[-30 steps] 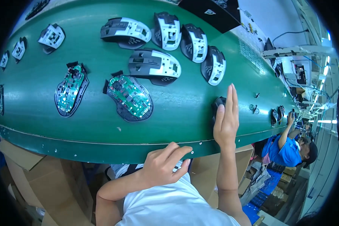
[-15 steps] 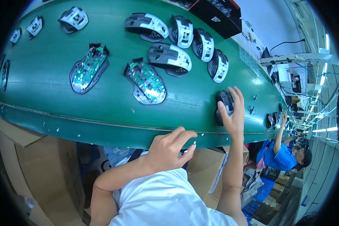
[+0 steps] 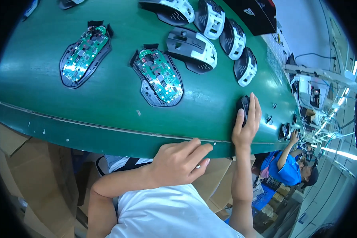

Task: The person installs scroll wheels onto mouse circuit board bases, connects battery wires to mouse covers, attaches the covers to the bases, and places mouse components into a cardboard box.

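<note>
My right hand [image 3: 246,129] lies around a black computer mouse [image 3: 243,106] near the front edge of the green worktable, thumb on one side and fingers along the other. The hand hides part of the mouse. Just in front of the table edge, my left hand [image 3: 180,162] is curled, with a small white piece [image 3: 198,167] showing between thumb and fingers. Two opened mouse bases with green circuit boards, one on the left [image 3: 83,55] and one in the middle [image 3: 160,77], lie on the table beyond my left hand.
Several grey and white mouse top shells [image 3: 194,49] stand beyond the circuit boards. A black box [image 3: 256,14] sits at the back right. Small dark parts [image 3: 269,119] lie right of my right hand. A co-worker in blue [image 3: 283,168] works farther right. Cardboard boxes [image 3: 53,174] stand below the table.
My right hand has closed in around the black mouse and covers more of it. The left hand stays curled with the white piece. The whole view has shifted.
</note>
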### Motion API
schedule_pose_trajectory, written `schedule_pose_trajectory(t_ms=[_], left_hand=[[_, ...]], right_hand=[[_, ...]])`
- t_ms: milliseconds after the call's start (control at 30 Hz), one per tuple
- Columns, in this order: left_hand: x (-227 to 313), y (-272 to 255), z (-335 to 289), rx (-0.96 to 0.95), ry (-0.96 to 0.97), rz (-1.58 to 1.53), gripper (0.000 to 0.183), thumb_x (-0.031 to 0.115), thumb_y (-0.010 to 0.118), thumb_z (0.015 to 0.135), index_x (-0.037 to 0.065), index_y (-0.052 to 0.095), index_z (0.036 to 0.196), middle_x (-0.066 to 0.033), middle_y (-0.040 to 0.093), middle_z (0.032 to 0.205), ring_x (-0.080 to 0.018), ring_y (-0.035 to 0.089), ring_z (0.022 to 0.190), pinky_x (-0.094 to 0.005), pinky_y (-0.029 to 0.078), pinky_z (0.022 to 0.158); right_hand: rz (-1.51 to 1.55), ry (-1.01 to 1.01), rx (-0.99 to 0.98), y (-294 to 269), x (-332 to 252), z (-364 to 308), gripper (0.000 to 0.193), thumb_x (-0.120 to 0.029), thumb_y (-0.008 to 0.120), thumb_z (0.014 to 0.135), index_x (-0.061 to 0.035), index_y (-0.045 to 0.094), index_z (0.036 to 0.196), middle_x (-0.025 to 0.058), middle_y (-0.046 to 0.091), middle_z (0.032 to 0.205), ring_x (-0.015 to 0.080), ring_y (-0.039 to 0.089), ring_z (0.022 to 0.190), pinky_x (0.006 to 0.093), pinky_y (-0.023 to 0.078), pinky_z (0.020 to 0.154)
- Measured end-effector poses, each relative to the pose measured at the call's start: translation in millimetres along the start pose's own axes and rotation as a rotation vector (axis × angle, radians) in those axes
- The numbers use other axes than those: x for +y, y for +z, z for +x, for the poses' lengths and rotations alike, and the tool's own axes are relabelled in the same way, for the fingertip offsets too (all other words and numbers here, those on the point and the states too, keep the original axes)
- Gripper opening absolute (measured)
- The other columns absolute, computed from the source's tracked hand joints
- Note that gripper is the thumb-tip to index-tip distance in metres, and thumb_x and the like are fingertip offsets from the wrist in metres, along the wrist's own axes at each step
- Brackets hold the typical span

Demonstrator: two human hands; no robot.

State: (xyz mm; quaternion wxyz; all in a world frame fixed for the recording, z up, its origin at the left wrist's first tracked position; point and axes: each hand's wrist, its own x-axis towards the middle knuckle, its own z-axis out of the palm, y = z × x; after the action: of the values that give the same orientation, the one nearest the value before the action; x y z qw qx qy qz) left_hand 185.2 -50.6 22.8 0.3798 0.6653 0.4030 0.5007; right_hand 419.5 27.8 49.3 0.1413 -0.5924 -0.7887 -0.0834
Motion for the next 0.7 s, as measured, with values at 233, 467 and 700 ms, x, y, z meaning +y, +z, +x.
schedule_pose_trajectory(t_ms=[233,467,700], left_hand=[[-6,-5,-4,-0.001,-0.019,-0.024,0.023,0.011,0.069,0.076,0.005,0.066,0.098,-0.008,0.06,0.079,-0.0206,0.058,0.053,-0.0321,0.049,0.049],[1,-11,-4,0.027,-0.009,-0.088,0.023,0.015,0.068,0.08,0.004,0.062,0.1,-0.0062,0.059,0.079,-0.0175,0.058,0.052,-0.0307,0.048,0.048],[-2,-32,6,-0.169,-0.192,-0.462,0.043,0.013,0.058,0.087,-0.001,0.047,0.126,-0.0126,0.051,0.087,-0.0244,0.053,0.073,-0.0346,0.046,0.068]], right_hand=[[0.325,0.166,-0.028,-12,22,14,0.053,-0.029,0.034,0.103,0.0054,0.038,0.143,0.0213,0.04,0.148,0.0352,0.034,0.139,0.0416,0.022,0.116],[0.108,0.084,-0.106,-4,5,28,0.047,-0.02,0.04,0.1,0.0003,0.043,0.142,0.0237,0.041,0.146,0.0383,0.036,0.137,0.0429,0.024,0.115],[0.488,0.29,0.235,-34,13,16,0.049,-0.018,0.042,0.1,0.0054,0.036,0.143,0.0228,0.035,0.15,0.0355,0.034,0.139,0.0423,0.023,0.115]])
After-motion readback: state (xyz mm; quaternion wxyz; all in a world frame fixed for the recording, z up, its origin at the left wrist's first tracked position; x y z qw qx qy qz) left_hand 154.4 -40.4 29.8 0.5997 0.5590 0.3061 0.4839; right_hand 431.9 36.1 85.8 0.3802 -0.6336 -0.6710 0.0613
